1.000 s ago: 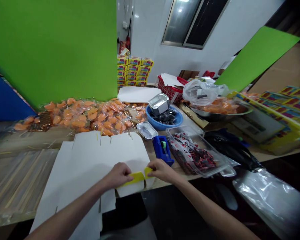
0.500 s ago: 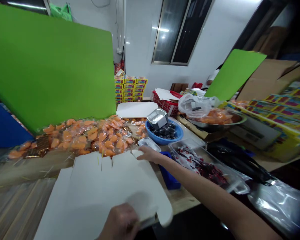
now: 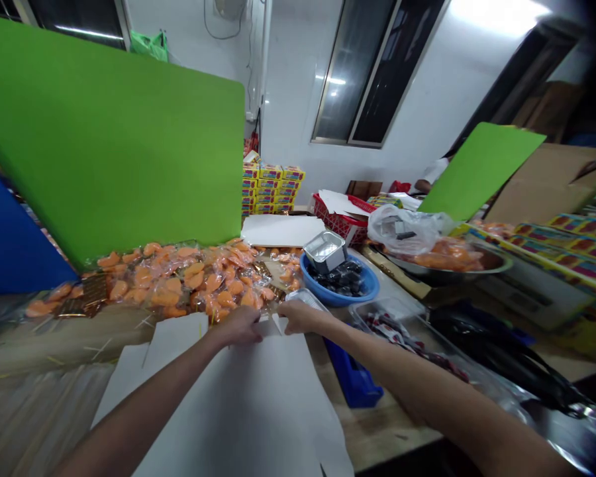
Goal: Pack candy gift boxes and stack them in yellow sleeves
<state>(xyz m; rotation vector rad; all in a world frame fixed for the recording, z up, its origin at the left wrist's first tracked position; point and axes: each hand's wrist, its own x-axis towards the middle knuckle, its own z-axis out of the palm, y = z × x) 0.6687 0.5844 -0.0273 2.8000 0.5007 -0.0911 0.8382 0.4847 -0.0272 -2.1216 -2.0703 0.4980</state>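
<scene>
Cardboard blank (image 3: 233,411) under left hand (image 3: 237,326), right hand (image 3: 300,317)

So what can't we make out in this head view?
Head view, the only one:
Left hand and right hand: their backs hide the fingertips, so any hold on the white card blank can't be told.
Foil tray: mostly behind the right hand.
Blue plastic holder: top hidden by the right forearm.
Yellow carton stack: print too small to read.

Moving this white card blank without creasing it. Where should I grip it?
Likely its far edge, from above with both hands: the white card blank lies flat on the wooden table, and your left hand and right hand rest there, spread for an even lift.
</scene>
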